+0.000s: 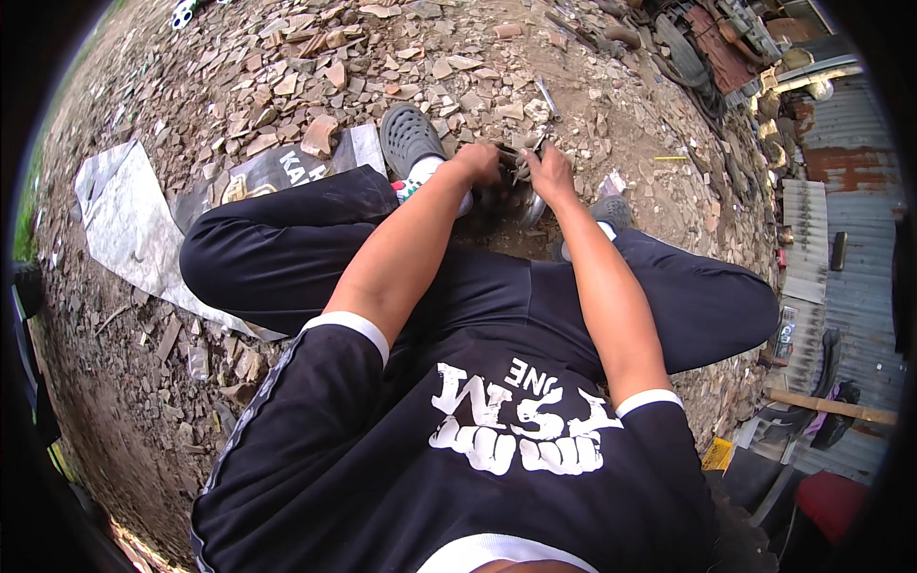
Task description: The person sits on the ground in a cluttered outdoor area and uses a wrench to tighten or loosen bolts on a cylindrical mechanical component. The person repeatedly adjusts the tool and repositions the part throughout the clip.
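I sit with legs folded, both arms stretched toward a dark, greasy-looking metal part (pixel 516 164) between my feet. My left hand (pixel 478 164) is closed at its left side, the fingers curled over it. On the other side my right hand (pixel 551 174) is closed with the thumb and fingers against the part; a thin piece sticks up by its fingertips. Below the part shows a shiny curved metal piece (pixel 533 210). Its exact kind is too small and shaded to make out. A slim silver tool (pixel 546 98) lies on the ground just beyond my hands.
Broken tile and stone shards (pixel 277 86) cover the ground. A printed sheet (pixel 134 215) lies at left, with a stone (pixel 319 136) on it. Grey clogs (pixel 411 134) are on my feet. At right stand corrugated metal sheets (pixel 850 191), a wooden plank (pixel 831 406) and piled scrap (pixel 707 48).
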Demonstrator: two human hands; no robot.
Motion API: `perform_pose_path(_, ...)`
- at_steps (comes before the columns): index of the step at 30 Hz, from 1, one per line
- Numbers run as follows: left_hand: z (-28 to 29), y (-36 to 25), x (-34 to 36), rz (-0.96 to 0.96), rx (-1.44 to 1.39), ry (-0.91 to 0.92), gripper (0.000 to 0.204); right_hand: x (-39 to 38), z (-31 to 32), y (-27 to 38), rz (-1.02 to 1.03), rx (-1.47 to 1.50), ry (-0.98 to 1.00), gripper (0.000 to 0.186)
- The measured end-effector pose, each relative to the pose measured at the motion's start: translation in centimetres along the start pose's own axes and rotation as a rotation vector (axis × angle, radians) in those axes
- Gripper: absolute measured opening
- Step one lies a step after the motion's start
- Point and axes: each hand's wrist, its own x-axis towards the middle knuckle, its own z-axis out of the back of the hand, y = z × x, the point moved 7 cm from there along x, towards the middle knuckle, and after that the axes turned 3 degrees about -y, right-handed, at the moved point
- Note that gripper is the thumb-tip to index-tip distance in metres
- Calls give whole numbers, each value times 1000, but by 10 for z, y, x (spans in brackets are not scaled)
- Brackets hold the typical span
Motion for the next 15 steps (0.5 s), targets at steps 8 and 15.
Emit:
perform_pose_path(8, -5, 8, 5, 11, -45, 8, 73, 14, 8, -8, -112, 18, -99, 45)
perform_pose_path(15, -1, 2, 1, 19, -22, -9, 71, -11, 38, 40, 235, 170, -141, 40)
